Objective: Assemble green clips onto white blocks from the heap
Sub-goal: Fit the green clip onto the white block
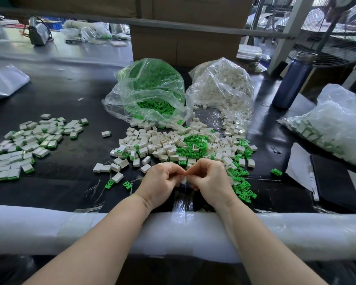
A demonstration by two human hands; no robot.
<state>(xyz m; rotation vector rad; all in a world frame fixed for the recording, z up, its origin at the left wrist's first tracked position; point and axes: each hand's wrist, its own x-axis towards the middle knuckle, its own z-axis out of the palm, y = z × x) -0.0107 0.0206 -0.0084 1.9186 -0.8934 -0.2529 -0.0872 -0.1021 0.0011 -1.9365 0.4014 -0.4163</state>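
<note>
My left hand [162, 179] and my right hand [208, 179] meet fingertip to fingertip just above the black table, near its front edge. Their curled fingers pinch a small white block [182, 181], of which only a sliver shows. Whether a clip is on it is hidden. Right behind the hands lies the mixed heap of white blocks [162, 145] and green clips [193, 146]. More clips [243, 186] trail off to the right of my right hand. Blocks with green clips fitted [29, 140] are spread out at the left.
Behind the heap stand an open bag of green clips [150, 89] and an open bag of white blocks [220, 87]. A third bag [333, 124], a blue bottle [294, 79] and a dark notebook [335, 182] sit at the right. A white foam roll [90, 229] pads the front edge.
</note>
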